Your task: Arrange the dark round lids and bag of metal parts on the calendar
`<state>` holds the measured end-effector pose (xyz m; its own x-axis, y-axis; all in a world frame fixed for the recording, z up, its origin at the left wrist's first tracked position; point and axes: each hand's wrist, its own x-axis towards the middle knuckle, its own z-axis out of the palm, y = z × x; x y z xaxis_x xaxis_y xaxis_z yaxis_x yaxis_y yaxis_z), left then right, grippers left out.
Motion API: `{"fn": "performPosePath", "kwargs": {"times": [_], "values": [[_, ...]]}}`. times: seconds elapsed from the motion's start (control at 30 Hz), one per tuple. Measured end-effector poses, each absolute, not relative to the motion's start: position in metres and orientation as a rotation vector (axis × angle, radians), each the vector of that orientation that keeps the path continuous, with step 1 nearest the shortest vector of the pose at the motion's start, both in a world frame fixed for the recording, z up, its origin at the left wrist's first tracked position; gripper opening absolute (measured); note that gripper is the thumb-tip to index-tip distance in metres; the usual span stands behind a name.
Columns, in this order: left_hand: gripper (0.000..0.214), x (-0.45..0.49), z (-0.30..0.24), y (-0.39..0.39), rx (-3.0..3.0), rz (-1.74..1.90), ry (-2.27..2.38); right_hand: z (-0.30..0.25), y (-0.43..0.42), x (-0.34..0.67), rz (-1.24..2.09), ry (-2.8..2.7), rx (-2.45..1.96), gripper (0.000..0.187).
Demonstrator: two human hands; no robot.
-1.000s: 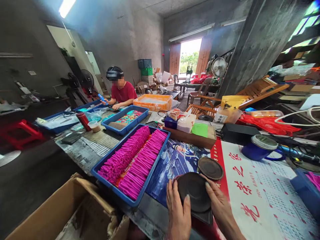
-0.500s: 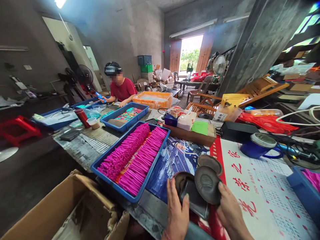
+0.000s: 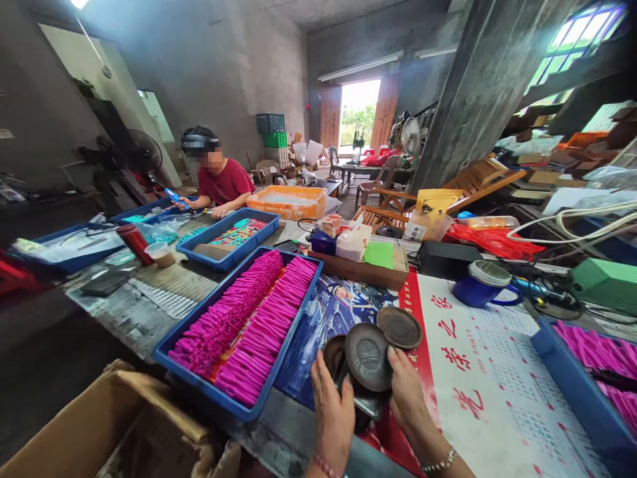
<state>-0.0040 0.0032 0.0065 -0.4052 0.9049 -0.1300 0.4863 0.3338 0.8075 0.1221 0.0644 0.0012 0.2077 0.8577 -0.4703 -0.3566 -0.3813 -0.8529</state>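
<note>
My right hand (image 3: 408, 398) holds a dark round dish (image 3: 369, 356) tilted up on edge, its grooved face toward me. My left hand (image 3: 332, 415) rests beside it on a dark rectangular tray (image 3: 361, 401) and close to a second dark dish (image 3: 332, 352) lying behind. A third round dish (image 3: 399, 327) lies flat on the printed poster (image 3: 492, 385) just beyond my right hand. A blue tray of magenta sticks (image 3: 243, 328) stands to the left of my hands.
A person in a red shirt (image 3: 219, 182) works at the far left end of the table among blue trays (image 3: 229, 238). A cardboard box (image 3: 109, 431) sits at the near left. A blue jar (image 3: 478, 284), another blue tray with magenta sticks (image 3: 592, 372) and clutter lie right.
My right hand has lifted the top dish off the stack and tipped it upright. The view has shifted right, bringing in the right-hand blue tray.
</note>
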Motion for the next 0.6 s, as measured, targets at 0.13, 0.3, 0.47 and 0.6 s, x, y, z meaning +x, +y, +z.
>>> {"fn": "performPosePath", "kwargs": {"times": [0.13,0.3,0.47,0.6], "values": [[0.071,-0.012,0.014,0.004,1.214,0.965,1.963,0.008,0.058,0.125,1.505,-0.717,-1.463,0.079],[0.071,-0.016,0.012,-0.001,0.939,1.098,1.857,0.012,0.039,0.131,1.758,-0.682,-1.328,0.080],[0.078,-0.028,0.012,0.002,0.821,1.086,1.850,0.004,0.022,0.112,1.762,-0.365,-1.249,0.093],[0.074,-0.042,0.010,0.005,0.902,1.060,1.837,-0.010,0.018,0.093,1.790,-0.290,-1.202,0.083]]}}
